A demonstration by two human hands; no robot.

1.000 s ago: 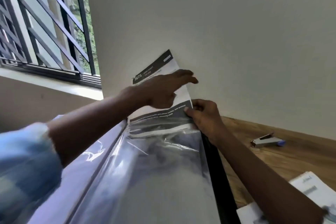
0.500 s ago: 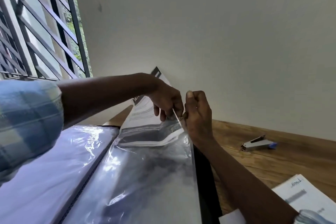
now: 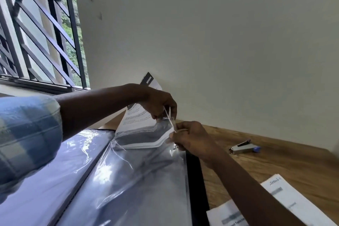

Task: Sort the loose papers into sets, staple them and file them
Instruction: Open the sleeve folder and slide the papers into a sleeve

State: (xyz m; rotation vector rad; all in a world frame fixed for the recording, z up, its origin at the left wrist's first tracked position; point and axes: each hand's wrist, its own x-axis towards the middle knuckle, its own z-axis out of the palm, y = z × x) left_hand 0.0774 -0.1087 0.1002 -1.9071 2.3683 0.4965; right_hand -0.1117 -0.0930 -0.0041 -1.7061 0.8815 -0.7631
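Papers [image 3: 142, 124] are sitting half inside the pocket [image 3: 146, 174]; our left hand [image 3: 159, 102] is pinching their edge to feed them. Our right hand [image 3: 191, 138] is pinching the mouth open.

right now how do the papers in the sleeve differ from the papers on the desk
The sleeve papers stand partly inside the plastic sleeve, pinched by the left hand; the desk papers lie flat on the desk, not held. The sleeve papers show a dark header band; the desk papers look mostly white. Both are printed.
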